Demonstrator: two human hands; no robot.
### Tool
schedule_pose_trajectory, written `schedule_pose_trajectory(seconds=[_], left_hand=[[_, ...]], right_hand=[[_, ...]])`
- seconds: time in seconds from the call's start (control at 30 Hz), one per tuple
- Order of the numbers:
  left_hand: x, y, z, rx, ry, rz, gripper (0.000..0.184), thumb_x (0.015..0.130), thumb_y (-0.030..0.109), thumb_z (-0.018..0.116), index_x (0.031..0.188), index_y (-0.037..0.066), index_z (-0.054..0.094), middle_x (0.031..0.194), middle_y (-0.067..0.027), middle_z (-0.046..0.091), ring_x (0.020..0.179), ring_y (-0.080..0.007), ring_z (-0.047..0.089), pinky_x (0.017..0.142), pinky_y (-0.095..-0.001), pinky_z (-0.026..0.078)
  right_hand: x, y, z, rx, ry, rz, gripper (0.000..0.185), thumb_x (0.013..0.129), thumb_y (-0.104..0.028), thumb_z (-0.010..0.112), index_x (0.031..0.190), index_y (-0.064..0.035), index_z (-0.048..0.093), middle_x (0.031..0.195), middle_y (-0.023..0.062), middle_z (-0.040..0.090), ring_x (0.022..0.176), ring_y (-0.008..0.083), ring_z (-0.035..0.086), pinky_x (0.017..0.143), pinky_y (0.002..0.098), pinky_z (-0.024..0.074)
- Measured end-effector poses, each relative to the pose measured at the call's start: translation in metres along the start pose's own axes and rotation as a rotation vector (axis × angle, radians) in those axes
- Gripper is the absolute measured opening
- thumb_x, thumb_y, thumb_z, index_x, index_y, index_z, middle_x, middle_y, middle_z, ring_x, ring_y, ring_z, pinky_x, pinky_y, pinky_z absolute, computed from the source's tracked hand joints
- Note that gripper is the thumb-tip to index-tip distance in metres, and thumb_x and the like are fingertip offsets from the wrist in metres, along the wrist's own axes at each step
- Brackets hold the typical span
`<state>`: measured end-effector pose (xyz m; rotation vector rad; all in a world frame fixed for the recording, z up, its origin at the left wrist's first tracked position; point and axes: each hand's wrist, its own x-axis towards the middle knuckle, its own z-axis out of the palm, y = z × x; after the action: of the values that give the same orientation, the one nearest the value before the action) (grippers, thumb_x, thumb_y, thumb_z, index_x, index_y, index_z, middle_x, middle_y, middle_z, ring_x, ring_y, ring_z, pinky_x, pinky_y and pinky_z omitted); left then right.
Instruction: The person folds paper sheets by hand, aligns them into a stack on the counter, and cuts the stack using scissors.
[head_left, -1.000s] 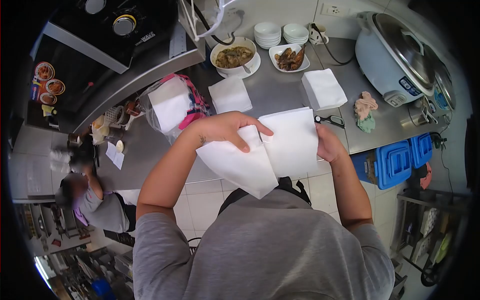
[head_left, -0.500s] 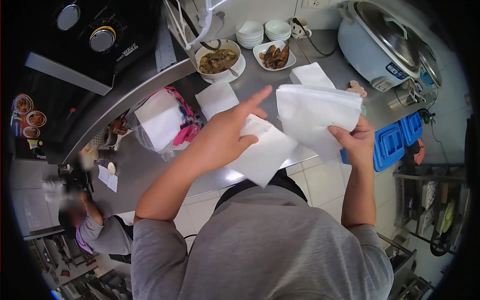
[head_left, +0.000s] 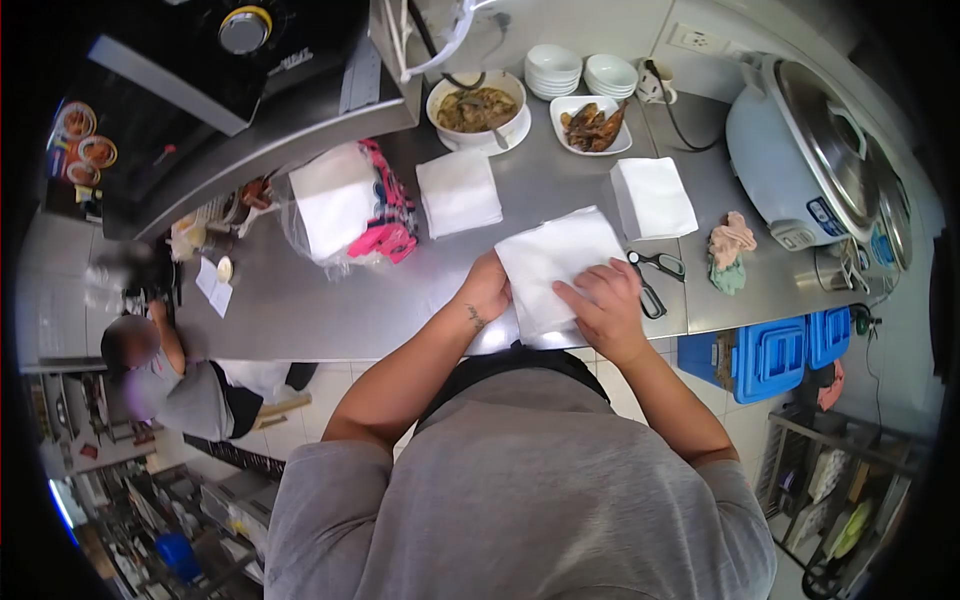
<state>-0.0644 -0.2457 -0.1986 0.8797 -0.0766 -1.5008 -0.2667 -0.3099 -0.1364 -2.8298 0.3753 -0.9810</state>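
A square stack of white paper napkins [head_left: 555, 245] is in front of my body, at the counter's near edge. My left hand [head_left: 487, 288] grips its left edge, with the fingers partly hidden beneath. On its right side lies my right hand [head_left: 606, 305], fingers apart on the top face and slightly blurred. Scissors with dark handles [head_left: 655, 270] rest just right of my right hand. Beyond, a neat napkin pile [head_left: 460, 192] sits to the left and a taller napkin pile [head_left: 655, 200] to the right. An open plastic pack of napkins [head_left: 335, 205] lies farther left.
At the back stand a bowl of stew [head_left: 475, 108], a dish of fried food [head_left: 592, 128] and stacked white bowls [head_left: 553, 70]. A large rice cooker [head_left: 790, 150] and crumpled cloths [head_left: 732, 250] are right. Blue lidded bins [head_left: 770, 360] stand below. Another person [head_left: 190, 385] is at left.
The raised napkins have come down and together into one stack. My left hand has moved from above onto its left edge; my right hand has shifted left onto its top. My view has shifted.
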Motion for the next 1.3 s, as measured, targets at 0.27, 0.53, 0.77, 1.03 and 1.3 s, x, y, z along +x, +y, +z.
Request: schedule_pose_trajectory(seconds=[0.27,0.53,0.77,1.03,1.3], left_hand=[[0.021,-0.059,-0.078,0.054,0.247,0.125,0.038,0.090,0.006,0.044,0.127,-0.003,0.050,0.121,-0.0169,0.061,0.110,-0.0267,0.061,0.096,-0.0387,0.049],[0.017,-0.058,-0.072,-0.016,0.251,0.175,0.038,0.092,0.011,0.040,0.124,-0.005,0.051,0.120,-0.0178,0.061,0.107,-0.0260,0.062,0.094,-0.0367,0.049],[0.019,-0.067,-0.075,0.030,0.291,0.233,0.038,0.094,0.013,0.037,0.125,-0.005,0.051,0.120,-0.0181,0.061,0.110,-0.0268,0.060,0.096,-0.0363,0.048],[0.010,-0.075,-0.055,0.446,0.394,0.478,0.038,0.089,0.010,0.062,0.125,0.003,0.055,0.106,-0.0076,0.065,0.084,-0.0119,0.058,0.077,-0.0247,0.048],[-0.035,-0.001,0.005,0.766,0.067,0.646,0.040,0.085,-0.001,0.067,0.123,0.006,0.059,0.112,-0.0058,0.065,0.086,-0.0074,0.059,0.073,-0.0206,0.047]], right_hand=[[-0.062,0.019,0.101,0.155,-0.208,0.106,0.038,0.072,-0.009,0.060,0.109,-0.0171,0.068,0.109,0.0057,0.058,0.107,0.0249,0.053,0.099,0.0464,0.0362],[-0.071,0.028,0.108,0.107,-0.273,0.035,0.044,0.073,-0.007,0.061,0.115,-0.0164,0.064,0.131,0.0099,0.054,0.122,0.0285,0.049,0.105,0.0536,0.0316],[-0.075,0.025,0.113,0.150,-0.320,0.026,0.049,0.072,-0.007,0.062,0.119,-0.0154,0.062,0.134,0.0107,0.051,0.126,0.0295,0.046,0.108,0.0541,0.0290],[-0.064,0.017,0.103,0.247,-0.416,0.108,0.056,0.073,-0.021,0.071,0.126,-0.0101,0.057,0.136,0.0142,0.049,0.127,0.0327,0.044,0.106,0.0512,0.0308],[0.011,0.055,0.032,1.059,-0.084,0.930,0.052,0.078,-0.013,0.077,0.125,-0.0022,0.056,0.122,0.0130,0.060,0.112,0.0209,0.057,0.097,0.0345,0.0438]])
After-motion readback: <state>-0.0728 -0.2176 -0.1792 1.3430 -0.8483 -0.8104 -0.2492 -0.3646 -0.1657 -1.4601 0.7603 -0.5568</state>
